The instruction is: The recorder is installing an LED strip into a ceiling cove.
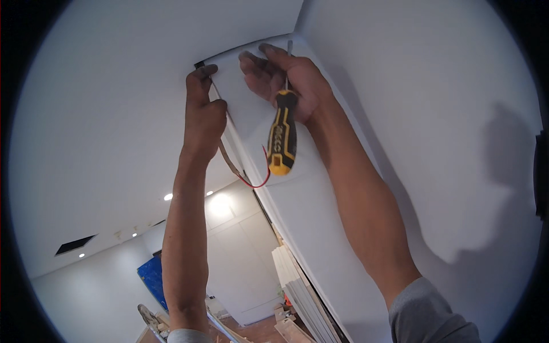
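My left hand (pixel 203 114) is raised to the seam between ceiling and white panel (pixel 251 103), its fingers curled by a dark gap (pixel 199 64). A pale flat cable (pixel 229 159) runs down from behind it and appears pinched there, though the grip is partly hidden. A thin red wire (pixel 260 186) curls from the cable's lower end. My right hand (pixel 294 77) holds a screwdriver (pixel 283 134) with a black and yellow handle. The handle hangs below the palm and the shaft points up past the thumb. That hand's other fingers are loosely bent near the panel's top.
A white wall (pixel 452 114) rises close on the right, with my shadow on it. Below, long white boards (pixel 294 286) lean beside the panel. Further off are a blue sheet (pixel 151 280), a white cabinet front (pixel 243 263) and a dark ceiling opening (pixel 75 245).
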Tool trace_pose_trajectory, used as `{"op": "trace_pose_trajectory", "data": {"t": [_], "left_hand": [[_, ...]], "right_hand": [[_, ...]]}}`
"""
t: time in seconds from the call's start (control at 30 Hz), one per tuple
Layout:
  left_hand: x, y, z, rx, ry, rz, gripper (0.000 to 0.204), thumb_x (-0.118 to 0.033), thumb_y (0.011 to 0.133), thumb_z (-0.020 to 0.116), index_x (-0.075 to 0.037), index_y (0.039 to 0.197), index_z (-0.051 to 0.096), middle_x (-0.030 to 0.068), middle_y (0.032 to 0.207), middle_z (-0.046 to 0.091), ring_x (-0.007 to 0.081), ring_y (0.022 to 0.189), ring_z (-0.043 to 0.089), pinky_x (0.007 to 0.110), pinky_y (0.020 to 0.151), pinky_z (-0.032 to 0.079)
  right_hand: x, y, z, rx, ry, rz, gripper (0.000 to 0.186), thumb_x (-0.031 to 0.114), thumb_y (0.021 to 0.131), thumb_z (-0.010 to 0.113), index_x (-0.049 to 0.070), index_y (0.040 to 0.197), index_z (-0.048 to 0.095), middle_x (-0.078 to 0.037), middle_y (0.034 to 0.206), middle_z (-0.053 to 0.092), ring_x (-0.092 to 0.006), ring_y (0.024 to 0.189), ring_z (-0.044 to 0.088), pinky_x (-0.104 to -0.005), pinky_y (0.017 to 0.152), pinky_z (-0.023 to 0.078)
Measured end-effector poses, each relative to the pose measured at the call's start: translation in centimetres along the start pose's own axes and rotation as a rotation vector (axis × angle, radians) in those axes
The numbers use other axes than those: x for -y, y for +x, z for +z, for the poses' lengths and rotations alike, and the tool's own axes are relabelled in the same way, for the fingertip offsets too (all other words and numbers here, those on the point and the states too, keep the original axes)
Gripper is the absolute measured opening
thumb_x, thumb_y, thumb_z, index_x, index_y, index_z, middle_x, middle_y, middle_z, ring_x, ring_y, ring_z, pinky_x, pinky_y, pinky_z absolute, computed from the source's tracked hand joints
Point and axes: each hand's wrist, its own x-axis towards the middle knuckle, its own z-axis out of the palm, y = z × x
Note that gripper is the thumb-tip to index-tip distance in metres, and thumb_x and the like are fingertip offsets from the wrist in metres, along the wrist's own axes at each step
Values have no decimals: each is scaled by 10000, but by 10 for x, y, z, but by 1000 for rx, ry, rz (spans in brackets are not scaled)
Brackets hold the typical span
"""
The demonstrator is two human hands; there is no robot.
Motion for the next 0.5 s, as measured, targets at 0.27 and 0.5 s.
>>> {"op": "trace_pose_trajectory", "data": {"t": [0.27, 0.5], "left_hand": [[-11, 6, 2, 63, 517, 10, 783, 117, 718, 362, 48, 1493, 270, 304, 1550, 329, 440, 1500, 217, 457, 1190, 286], [-19, 7, -4, 101, 972, -16, 774, 89, 755, 351, 51, 1524, 273, 294, 1550, 343, 475, 1444, 302, 465, 1203, 293]], "right_hand": [[12, -128, -19, 79, -161, 39, 584, 208, 1047, 497, 38, 1543, 241, -226, 1151, 627, -263, 829, 711, -374, 515, 629], [-14, -304, -47, -62, -57, 419, 677, 190, 1025, 543, 31, 1576, 184, -300, 1021, 647, -369, 755, 718, -429, 512, 624]]}}
